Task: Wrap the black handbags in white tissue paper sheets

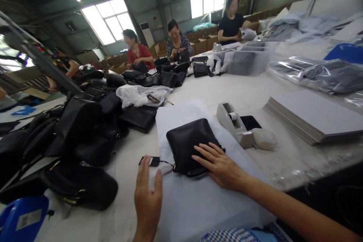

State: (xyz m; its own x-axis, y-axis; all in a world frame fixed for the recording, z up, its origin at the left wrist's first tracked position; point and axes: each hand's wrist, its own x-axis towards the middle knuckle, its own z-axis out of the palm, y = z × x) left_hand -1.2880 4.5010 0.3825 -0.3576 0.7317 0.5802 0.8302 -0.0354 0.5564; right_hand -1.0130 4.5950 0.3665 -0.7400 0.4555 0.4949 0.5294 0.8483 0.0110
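A black handbag (185, 141) lies flat on a sheet of white tissue paper (181, 204). My right hand (222, 164) rests on the bag's right side, fingers spread and palm down. My left hand (149, 194) is raised just left of the bag, thumb and fingers apart, holding nothing. A small black hang tag (153, 161) on a cord runs out from the bag's lower left corner, close behind my left fingertips. Part of the bag's lower right is hidden beneath my right hand.
Black bags (82, 132) pile up on the left. A tape dispenser (231, 119) and a stack of grey boards (314, 115) stand to the right. A blue object (24, 217) sits at lower left. Several people work across the table, one in a red top (141, 56).
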